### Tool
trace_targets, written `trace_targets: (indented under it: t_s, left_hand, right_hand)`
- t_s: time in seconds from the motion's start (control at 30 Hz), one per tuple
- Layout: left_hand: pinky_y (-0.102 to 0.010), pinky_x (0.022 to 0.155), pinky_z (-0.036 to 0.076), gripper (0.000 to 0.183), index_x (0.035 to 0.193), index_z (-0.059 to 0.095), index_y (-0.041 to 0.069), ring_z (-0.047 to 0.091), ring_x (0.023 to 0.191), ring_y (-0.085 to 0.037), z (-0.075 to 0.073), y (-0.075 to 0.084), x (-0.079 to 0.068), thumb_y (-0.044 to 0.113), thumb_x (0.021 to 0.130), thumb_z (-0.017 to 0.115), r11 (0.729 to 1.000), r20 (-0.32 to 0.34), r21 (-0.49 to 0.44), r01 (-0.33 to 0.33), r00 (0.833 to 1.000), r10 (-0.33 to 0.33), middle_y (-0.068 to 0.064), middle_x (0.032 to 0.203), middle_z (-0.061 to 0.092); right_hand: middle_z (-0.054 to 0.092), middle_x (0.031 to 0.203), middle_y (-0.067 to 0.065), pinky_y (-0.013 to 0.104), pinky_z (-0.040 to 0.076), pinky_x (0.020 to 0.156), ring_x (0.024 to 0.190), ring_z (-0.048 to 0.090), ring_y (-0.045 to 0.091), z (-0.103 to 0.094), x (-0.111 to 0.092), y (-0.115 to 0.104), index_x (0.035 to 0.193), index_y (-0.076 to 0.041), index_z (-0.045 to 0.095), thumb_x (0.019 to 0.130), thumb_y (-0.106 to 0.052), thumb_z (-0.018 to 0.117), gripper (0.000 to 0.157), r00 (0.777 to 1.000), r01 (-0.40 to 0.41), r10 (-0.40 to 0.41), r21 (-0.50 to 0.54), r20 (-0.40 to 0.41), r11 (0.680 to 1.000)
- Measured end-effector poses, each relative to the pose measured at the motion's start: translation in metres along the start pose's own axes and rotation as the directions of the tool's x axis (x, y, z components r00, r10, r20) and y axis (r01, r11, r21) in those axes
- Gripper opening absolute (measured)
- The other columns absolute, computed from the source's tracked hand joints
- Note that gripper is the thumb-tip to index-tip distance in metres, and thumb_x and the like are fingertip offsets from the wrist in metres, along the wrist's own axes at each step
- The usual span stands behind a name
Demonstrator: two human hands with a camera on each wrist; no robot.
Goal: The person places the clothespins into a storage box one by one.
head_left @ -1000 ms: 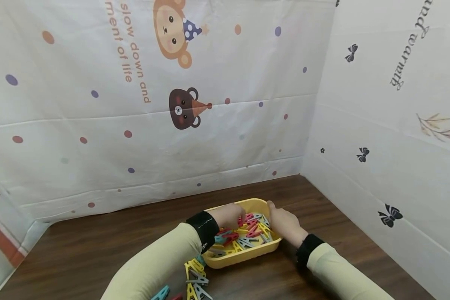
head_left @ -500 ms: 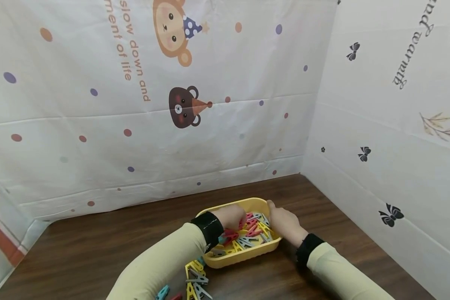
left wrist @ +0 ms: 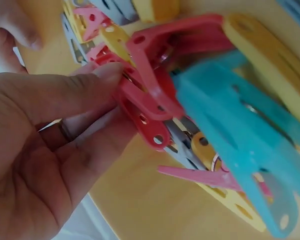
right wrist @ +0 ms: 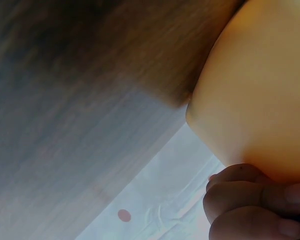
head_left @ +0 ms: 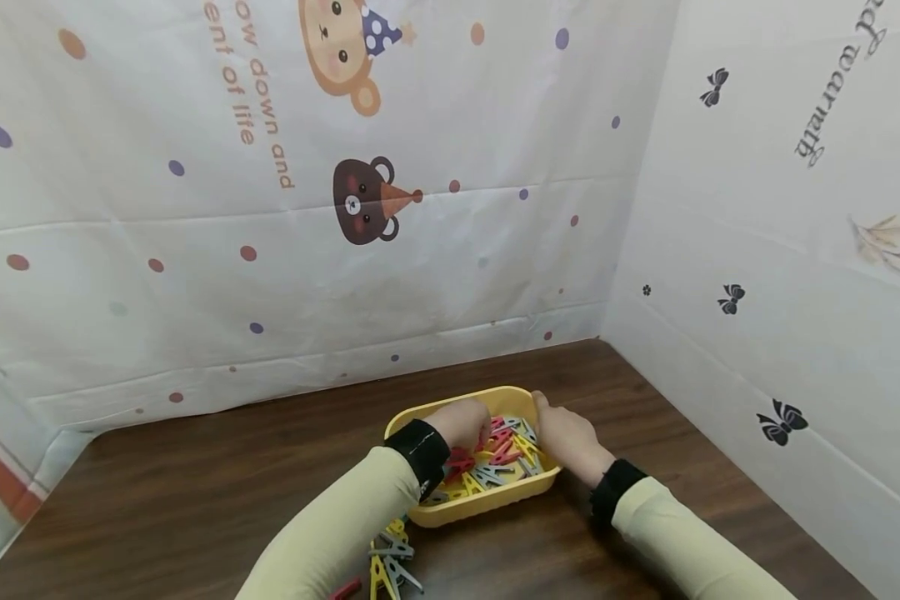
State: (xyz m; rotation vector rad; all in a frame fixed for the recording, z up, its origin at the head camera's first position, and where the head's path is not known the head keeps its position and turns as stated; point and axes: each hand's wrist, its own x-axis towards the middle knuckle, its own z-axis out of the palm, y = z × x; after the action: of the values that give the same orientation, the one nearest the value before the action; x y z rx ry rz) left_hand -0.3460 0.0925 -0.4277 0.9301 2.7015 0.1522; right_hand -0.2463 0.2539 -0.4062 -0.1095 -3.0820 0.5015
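A yellow plastic basket full of red, yellow, grey and teal clothespins stands on the table. My left hand reaches down into it from the left. In the left wrist view, thumb and fingers pinch a red clothespin among the pile. A teal clothespin lies large in front there. At the basket's right end my right hand grips the rim, thumb on top. Its curled fingers show against the basket's outer wall in the right wrist view.
Loose clothespins, yellow and grey, lie on the wooden table in front of the basket, partly behind the left sleeve. A red clothespin lies at the bottom edge. Printed white sheets hang behind and at the right.
The left hand and forearm have shifted slightly right within the basket, and the sleeve now hides the teal clothespin on the table. The right hand keeps its hold; the head view has tilted slightly.
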Motion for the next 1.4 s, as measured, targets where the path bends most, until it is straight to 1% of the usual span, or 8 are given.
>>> trace_targets:
  t_s: [0.1, 0.2, 0.67, 0.87, 1.0, 1.17, 1.3, 1.4]
  left_hand:
    - [-0.023, 0.063, 0.048, 0.015, 0.087, 0.077, 0.009, 0.053, 0.07, -0.012, -0.029, 0.023, -0.045, -0.005, 0.086, 0.073, 1.0, -0.016, 0.021, -0.016, 1.0, 0.016, 0.001, 0.084, 0.067]
    - [-0.02, 0.06, 0.042, 0.013, 0.089, 0.076, 0.006, 0.047, 0.066, -0.01, -0.037, 0.029, -0.058, -0.004, 0.091, 0.069, 1.0, 0.0, 0.018, -0.019, 1.0, 0.019, 0.002, 0.079, 0.061]
    - [-0.021, 0.057, 0.038, 0.011, 0.084, 0.074, 0.004, 0.046, 0.065, -0.012, -0.039, 0.015, -0.058, -0.006, 0.086, 0.072, 0.991, 0.018, -0.13, -0.037, 0.999, 0.039, 0.002, 0.074, 0.056]
    - [-0.03, 0.075, 0.052, 0.017, 0.107, 0.074, 0.007, 0.062, 0.088, -0.018, -0.059, 0.015, -0.066, 0.004, 0.09, 0.072, 0.982, -0.022, -0.156, -0.102, 0.995, 0.1, -0.006, 0.104, 0.07]
    - [-0.037, 0.09, 0.056, 0.02, 0.116, 0.073, 0.007, 0.067, 0.107, -0.024, -0.086, 0.015, -0.097, 0.011, 0.097, 0.066, 0.965, -0.113, -0.131, -0.228, 0.97, 0.214, -0.011, 0.116, 0.072]
    - [-0.03, 0.082, 0.056, 0.018, 0.113, 0.073, 0.01, 0.069, 0.097, -0.019, -0.096, 0.0, -0.159, 0.013, 0.097, 0.066, 0.946, -0.15, -0.069, -0.318, 0.94, 0.305, -0.006, 0.108, 0.074]
    - [-0.024, 0.073, 0.053, 0.021, 0.111, 0.073, 0.01, 0.067, 0.086, -0.012, -0.078, -0.022, -0.209, 0.014, 0.091, 0.074, 0.96, -0.123, -0.056, -0.274, 0.956, 0.266, -0.004, 0.102, 0.075]
    - [-0.027, 0.069, 0.053, 0.027, 0.112, 0.073, 0.009, 0.066, 0.082, -0.011, -0.047, -0.046, -0.236, 0.018, 0.087, 0.079, 0.983, -0.094, -0.093, -0.161, 0.984, 0.152, -0.003, 0.098, 0.074]
  right_hand:
    - [0.055, 0.066, 0.007, 0.029, 0.037, 0.05, 0.055, 0.05, 0.02, 0.0, 0.0, 0.0, 0.154, 0.002, 0.035, 0.105, -0.015, 0.049, 0.053, 1.0, 0.001, -0.001, -0.007, -0.005, 1.0]
    - [0.056, 0.067, 0.007, 0.029, 0.038, 0.05, 0.056, 0.051, 0.02, -0.001, 0.0, 0.001, 0.154, 0.002, 0.035, 0.105, -0.015, 0.049, 0.054, 1.0, 0.007, -0.007, -0.006, -0.001, 1.0]
    - [0.053, 0.063, 0.007, 0.028, 0.034, 0.049, 0.053, 0.046, 0.019, 0.001, 0.001, -0.001, 0.155, 0.002, 0.034, 0.106, -0.015, 0.048, 0.054, 1.0, 0.01, -0.01, -0.005, 0.006, 1.0]
    - [0.053, 0.064, 0.007, 0.029, 0.034, 0.049, 0.054, 0.047, 0.019, -0.001, -0.003, 0.0, 0.155, 0.002, 0.034, 0.106, -0.015, 0.048, 0.054, 1.0, 0.012, -0.012, 0.006, 0.0, 1.0]
    - [0.053, 0.062, 0.007, 0.028, 0.033, 0.049, 0.052, 0.046, 0.019, -0.001, -0.002, -0.002, 0.155, 0.002, 0.034, 0.106, -0.015, 0.046, 0.054, 1.0, 0.007, -0.007, 0.0, 0.006, 1.0]
    - [0.053, 0.062, 0.007, 0.028, 0.032, 0.048, 0.052, 0.045, 0.018, -0.001, -0.002, -0.002, 0.155, 0.002, 0.034, 0.105, -0.013, 0.046, 0.054, 1.0, 0.018, -0.018, 0.0, 0.001, 1.0]
    - [0.054, 0.065, 0.007, 0.028, 0.034, 0.049, 0.054, 0.048, 0.019, -0.001, -0.002, -0.001, 0.155, 0.003, 0.033, 0.105, -0.013, 0.048, 0.055, 1.0, 0.015, -0.015, 0.008, 0.013, 1.0]
    - [0.055, 0.067, 0.008, 0.029, 0.036, 0.05, 0.055, 0.05, 0.02, 0.0, -0.001, -0.001, 0.155, 0.003, 0.032, 0.105, -0.014, 0.049, 0.055, 1.0, 0.009, -0.009, 0.01, 0.019, 1.0]
